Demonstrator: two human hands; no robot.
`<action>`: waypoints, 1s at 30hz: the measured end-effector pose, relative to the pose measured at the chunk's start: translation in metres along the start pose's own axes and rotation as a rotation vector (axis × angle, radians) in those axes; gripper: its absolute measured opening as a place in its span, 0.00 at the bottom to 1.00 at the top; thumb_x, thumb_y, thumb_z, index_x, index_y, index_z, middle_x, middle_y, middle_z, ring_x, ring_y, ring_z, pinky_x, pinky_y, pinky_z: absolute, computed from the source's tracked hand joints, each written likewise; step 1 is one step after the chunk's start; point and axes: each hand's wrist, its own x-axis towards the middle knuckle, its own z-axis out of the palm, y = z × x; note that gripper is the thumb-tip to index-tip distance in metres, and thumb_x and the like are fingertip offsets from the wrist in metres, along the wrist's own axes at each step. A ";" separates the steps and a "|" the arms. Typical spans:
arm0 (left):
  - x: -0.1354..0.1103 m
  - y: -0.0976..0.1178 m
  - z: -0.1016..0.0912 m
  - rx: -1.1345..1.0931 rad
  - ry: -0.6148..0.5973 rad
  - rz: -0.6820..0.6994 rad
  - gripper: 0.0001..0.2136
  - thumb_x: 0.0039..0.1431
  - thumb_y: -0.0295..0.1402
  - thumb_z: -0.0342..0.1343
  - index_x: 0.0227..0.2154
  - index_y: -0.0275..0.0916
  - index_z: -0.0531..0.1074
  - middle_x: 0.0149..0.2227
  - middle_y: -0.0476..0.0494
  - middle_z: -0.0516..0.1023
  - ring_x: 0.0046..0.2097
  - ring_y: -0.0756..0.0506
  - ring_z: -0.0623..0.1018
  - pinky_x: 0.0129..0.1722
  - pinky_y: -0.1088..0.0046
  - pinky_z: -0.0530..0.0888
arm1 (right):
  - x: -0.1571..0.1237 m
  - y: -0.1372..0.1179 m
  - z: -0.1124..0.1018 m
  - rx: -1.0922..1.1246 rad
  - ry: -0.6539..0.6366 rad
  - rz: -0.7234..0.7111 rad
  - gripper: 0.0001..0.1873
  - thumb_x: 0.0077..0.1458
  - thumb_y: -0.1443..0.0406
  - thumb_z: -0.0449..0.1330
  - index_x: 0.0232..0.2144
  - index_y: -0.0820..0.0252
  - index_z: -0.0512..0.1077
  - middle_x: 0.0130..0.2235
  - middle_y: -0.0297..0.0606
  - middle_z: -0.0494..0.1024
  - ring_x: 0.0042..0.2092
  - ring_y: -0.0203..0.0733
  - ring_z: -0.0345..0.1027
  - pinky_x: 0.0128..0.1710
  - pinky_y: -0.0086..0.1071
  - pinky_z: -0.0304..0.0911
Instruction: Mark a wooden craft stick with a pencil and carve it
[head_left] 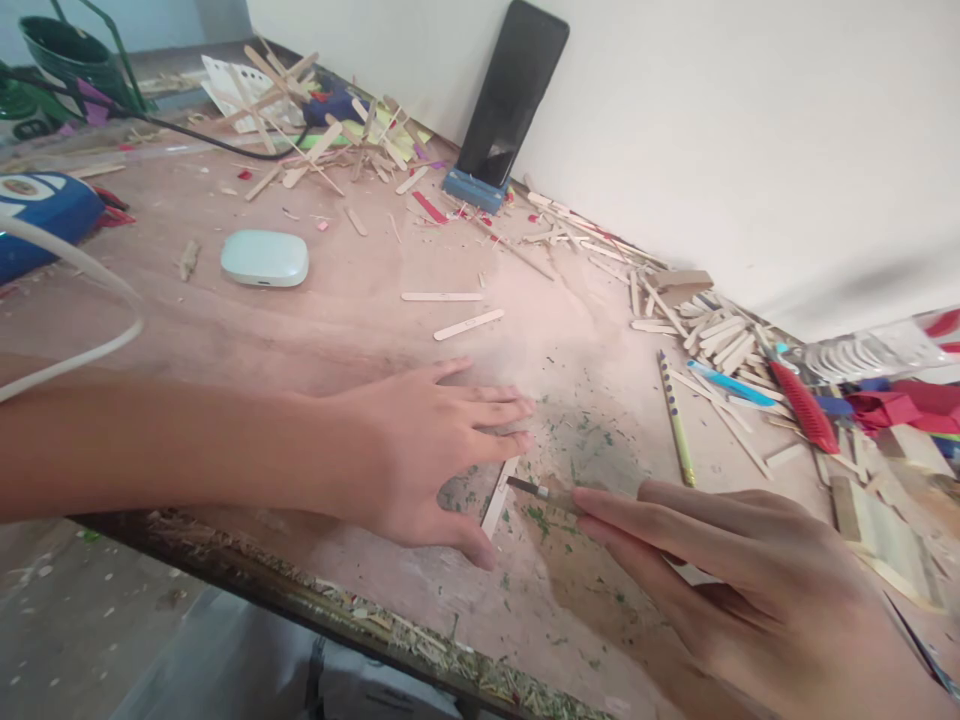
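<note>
My left hand (442, 455) lies flat on the table with its fingers spread. Between its thumb and fingertips shows a popsicle stick (493, 510) with a small marking on it; the fingers cover its upper end. My right hand (720, 570) pinches a craft knife (534, 489), whose blade tip touches the stick at the marking. Most of the knife's handle is hidden by the fingers. Farther back lie two more popsicle sticks, one marked and tilted (469, 324), the other level (442, 296).
A phone (514, 95) leans in a blue stand (476, 188) by the wall. A pale green case (265, 258), a pencil (677, 420), a red cutter (804, 405) and piles of sticks (724, 335) surround the work spot. The table's front edge (300, 590) carries wood shavings.
</note>
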 end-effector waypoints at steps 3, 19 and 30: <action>0.000 0.001 -0.002 0.000 -0.015 -0.006 0.41 0.66 0.60 0.59 0.70 0.33 0.64 0.76 0.35 0.55 0.77 0.33 0.57 0.77 0.42 0.49 | 0.000 0.000 0.000 -0.010 -0.013 0.015 0.13 0.69 0.74 0.58 0.48 0.56 0.80 0.26 0.30 0.76 0.24 0.32 0.70 0.22 0.31 0.55; 0.000 0.004 -0.005 -0.025 -0.020 -0.036 0.40 0.65 0.58 0.61 0.70 0.35 0.65 0.76 0.39 0.56 0.77 0.36 0.57 0.79 0.49 0.46 | -0.005 -0.006 0.006 -0.050 -0.033 -0.004 0.11 0.71 0.73 0.56 0.48 0.59 0.77 0.28 0.29 0.77 0.26 0.33 0.71 0.26 0.31 0.57; 0.000 0.002 -0.001 -0.017 -0.008 -0.010 0.42 0.65 0.61 0.60 0.70 0.34 0.65 0.76 0.38 0.55 0.77 0.35 0.57 0.78 0.47 0.46 | -0.008 0.008 0.007 -0.045 -0.028 -0.100 0.12 0.72 0.74 0.55 0.51 0.62 0.76 0.26 0.28 0.70 0.25 0.32 0.62 0.25 0.32 0.50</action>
